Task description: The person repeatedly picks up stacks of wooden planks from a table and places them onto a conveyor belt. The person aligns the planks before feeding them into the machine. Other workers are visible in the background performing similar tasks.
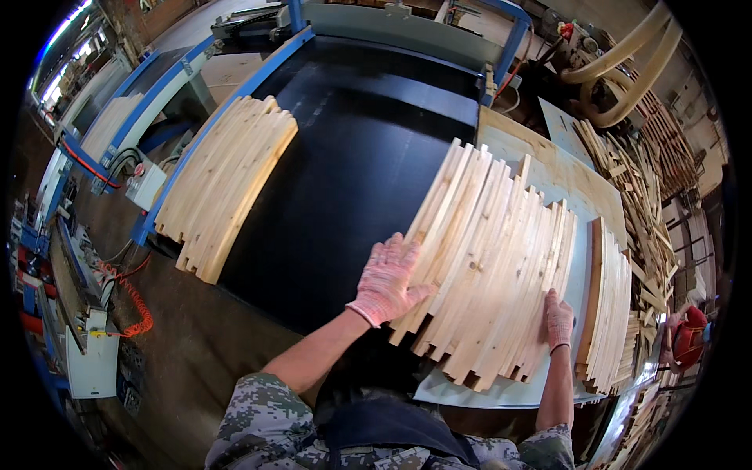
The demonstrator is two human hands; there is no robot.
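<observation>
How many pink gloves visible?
2: one on the left hand, at the left edge of the wood strips; one on the right hand, at their right edge. Hands of the distant person unclear.

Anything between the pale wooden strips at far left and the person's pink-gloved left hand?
Head view: nothing but bare, smooth black work surface between those strips and the left hand.
</observation>
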